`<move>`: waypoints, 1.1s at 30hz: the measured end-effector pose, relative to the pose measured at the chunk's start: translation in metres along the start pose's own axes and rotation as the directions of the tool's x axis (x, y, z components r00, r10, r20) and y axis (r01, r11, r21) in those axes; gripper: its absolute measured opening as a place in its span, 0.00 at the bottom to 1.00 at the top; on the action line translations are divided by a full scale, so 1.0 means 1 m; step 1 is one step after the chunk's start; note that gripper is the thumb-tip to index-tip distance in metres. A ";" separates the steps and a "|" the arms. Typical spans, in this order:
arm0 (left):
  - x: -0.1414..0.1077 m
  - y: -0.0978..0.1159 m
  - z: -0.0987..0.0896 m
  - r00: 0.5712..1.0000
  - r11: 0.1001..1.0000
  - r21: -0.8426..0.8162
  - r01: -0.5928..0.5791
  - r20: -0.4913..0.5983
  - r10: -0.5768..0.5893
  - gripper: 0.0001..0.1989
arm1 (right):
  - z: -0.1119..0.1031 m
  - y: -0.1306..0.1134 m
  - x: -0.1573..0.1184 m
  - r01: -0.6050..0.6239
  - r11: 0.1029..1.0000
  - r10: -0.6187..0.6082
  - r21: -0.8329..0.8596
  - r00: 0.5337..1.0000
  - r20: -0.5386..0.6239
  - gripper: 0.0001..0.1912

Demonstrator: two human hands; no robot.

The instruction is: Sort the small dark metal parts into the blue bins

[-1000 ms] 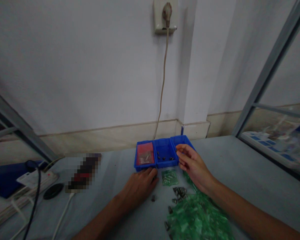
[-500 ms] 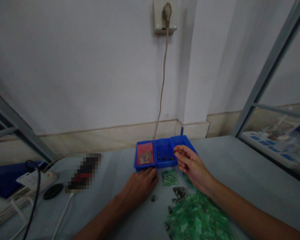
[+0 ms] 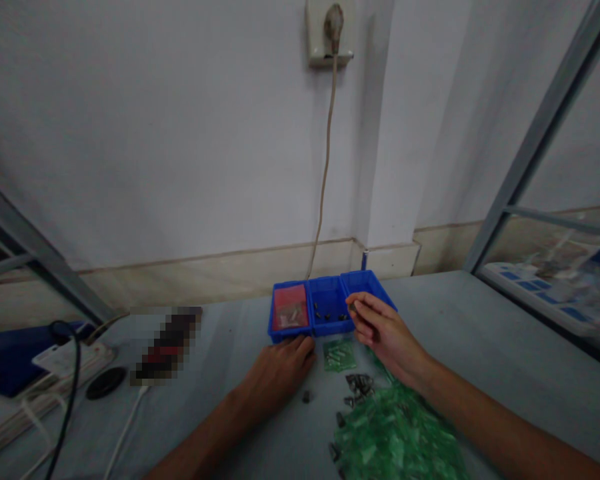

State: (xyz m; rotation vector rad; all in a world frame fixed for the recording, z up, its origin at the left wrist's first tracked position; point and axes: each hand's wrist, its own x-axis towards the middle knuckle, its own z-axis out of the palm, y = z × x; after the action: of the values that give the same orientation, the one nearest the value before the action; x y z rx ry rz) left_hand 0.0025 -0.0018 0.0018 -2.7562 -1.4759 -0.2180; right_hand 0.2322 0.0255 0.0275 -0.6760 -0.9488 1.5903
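My right hand (image 3: pixel 383 333) is raised over the front of the blue bins, thumb and fingertips pinched on a small dark metal part (image 3: pixel 353 307). My left hand (image 3: pixel 287 365) rests on the table against the front of the left blue bin (image 3: pixel 271 320), its fingers curled together and their tips hidden. A red sheet (image 3: pixel 290 297) and a clear bag of small parts (image 3: pixel 290 315) lie in that bin. A few small dark parts (image 3: pixel 327 317) sit in the middle blue bin (image 3: pixel 325 290). The right blue bin (image 3: pixel 363 283) is partly behind my right hand.
A green bag of small parts (image 3: pixel 339 355) lies before the bins. Nearer are loose metal parts (image 3: pixel 360 385), a single part (image 3: pixel 306 397) and a heap of green bags (image 3: pixel 400 440). A blurred-out object (image 3: pixel 167 347), a black disc (image 3: pixel 106 383) and cables lie left.
The fingertips of my right hand have shifted slightly, and the small part shows at a slightly different angle. My left hand has stayed in place.
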 end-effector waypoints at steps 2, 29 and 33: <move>0.000 0.000 0.000 1.000 1.000 -0.006 -0.008 0.000 0.008 0.06 | -0.002 0.001 0.001 -0.008 1.000 0.008 0.030 1.000 0.007 0.11; 0.000 0.000 -0.002 1.000 1.000 0.020 -0.017 0.008 0.017 0.07 | -0.007 0.003 0.003 -0.048 0.987 0.037 0.151 0.996 0.077 0.07; 0.000 0.000 -0.002 1.000 1.000 0.014 -0.019 0.011 0.019 0.06 | -0.005 0.002 0.003 -0.048 0.989 0.038 0.138 0.996 0.074 0.07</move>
State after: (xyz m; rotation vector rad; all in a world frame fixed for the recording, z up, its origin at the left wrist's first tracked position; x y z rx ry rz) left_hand 0.0021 -0.0018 0.0033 -2.7635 -1.4467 -0.1925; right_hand 0.2349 0.0293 0.0231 -0.5490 -0.8705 1.7118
